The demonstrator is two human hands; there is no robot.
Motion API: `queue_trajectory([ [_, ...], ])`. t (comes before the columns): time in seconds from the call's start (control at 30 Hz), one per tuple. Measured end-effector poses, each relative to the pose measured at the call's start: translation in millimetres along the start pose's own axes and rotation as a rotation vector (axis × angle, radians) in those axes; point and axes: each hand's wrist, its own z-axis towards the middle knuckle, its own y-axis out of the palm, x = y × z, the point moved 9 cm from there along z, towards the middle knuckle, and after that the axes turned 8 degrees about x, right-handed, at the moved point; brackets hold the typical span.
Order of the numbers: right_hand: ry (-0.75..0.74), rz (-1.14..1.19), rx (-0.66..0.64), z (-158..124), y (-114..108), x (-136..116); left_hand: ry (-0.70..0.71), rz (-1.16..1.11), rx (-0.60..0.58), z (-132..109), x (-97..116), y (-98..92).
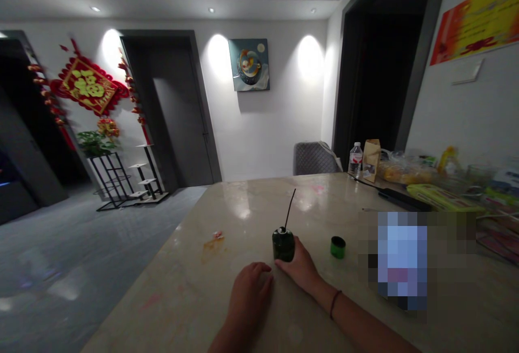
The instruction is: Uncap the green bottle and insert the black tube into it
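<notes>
A small dark green bottle stands upright on the pale stone-look table, and a thin dark stick rises from its mouth, leaning right. My right hand is wrapped round the bottle's right side, with the thumb low at its front. On the table just left of and nearer than the bottle lies my left hand. Its fingers are loosely bent, with nothing seen in them, and it does not touch the bottle. To the right of my right hand sits a round green cap.
A blurred-out bright object lies on the right. Behind it are a long black object, a yellow-green pack, a water bottle, a paper bag and plastic bags. An orange stain marks the table's left. A grey chair stands beyond.
</notes>
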Motion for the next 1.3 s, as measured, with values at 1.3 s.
queue_trajectory([
  [1.3, -0.088, -0.038, 0.096, 83.0, 33.7, 45.5, -0.019, 0.097, -0.163, 0.0, 0.6, 18.4],
])
